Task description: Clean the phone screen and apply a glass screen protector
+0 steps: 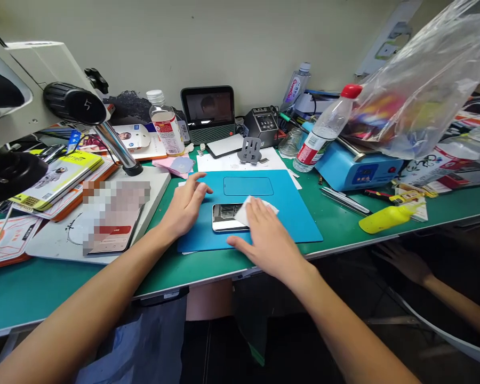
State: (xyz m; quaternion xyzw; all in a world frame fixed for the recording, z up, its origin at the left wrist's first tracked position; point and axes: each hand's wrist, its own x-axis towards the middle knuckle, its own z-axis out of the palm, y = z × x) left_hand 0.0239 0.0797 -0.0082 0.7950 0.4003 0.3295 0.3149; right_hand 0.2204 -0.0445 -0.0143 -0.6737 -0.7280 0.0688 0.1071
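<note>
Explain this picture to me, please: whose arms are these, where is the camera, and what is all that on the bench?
The camera sits on a person's head, looking down at their own arms. The left hand rests on a blue mat and steadies a phone lying there. The right hand presses a white wipe onto the phone. Around them on the green bench: a microscope at left, a yellow squeeze bottle at right, a small screen behind. Another person's hand shows at lower right.

Green bench (32, 290): blue mat (296, 213), white microscope base (154, 184), yellow bottle (386, 217), tweezers (344, 199).
</note>
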